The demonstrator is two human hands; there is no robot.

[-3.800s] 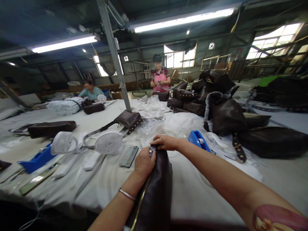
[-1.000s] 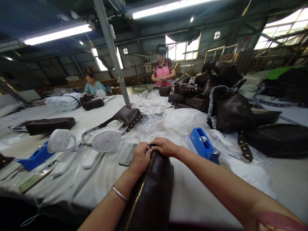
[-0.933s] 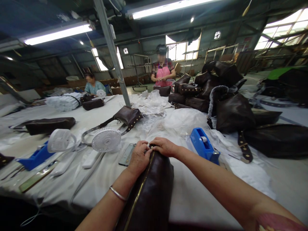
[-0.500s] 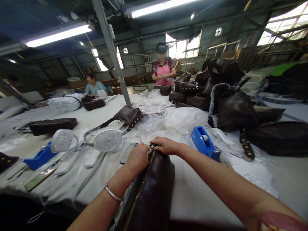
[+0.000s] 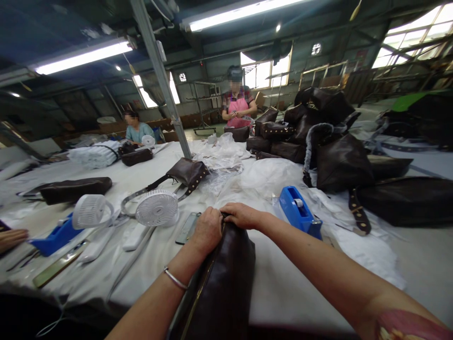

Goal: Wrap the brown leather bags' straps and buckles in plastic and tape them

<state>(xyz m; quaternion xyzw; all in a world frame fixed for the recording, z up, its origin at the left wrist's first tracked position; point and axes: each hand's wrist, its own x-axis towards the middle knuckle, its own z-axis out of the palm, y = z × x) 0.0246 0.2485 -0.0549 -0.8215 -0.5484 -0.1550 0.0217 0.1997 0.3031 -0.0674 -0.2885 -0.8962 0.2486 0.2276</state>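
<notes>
A dark brown leather handbag [image 5: 231, 278] lies lengthwise at the table's front edge, a brass-coloured zipper [image 5: 201, 288] running along its top. Both hands meet at its far end. My left hand [image 5: 208, 226], below a silver bangle, is closed on the left side of that end. From the right, my right hand [image 5: 242, 216] pinches the same end with curled fingers. The fingertips hide the spot between them, so the zipper's end there is covered. Just left of my left hand a phone [image 5: 187, 229] lies flat on the cloth.
Blue tape dispensers [image 5: 299, 212] stand right and left. White fans [image 5: 157, 208] are on the left. A studded bag [image 5: 187, 172] lies ahead, and a pile of dark bags [image 5: 343, 160] fills the right. Another person's hand [image 5: 14, 240] reaches in at far left. Two people work across the table.
My fingers have closed over the bag's far end, covering the stud that showed between them. Another person's hand has come in at the left edge. The view has shifted slightly.
</notes>
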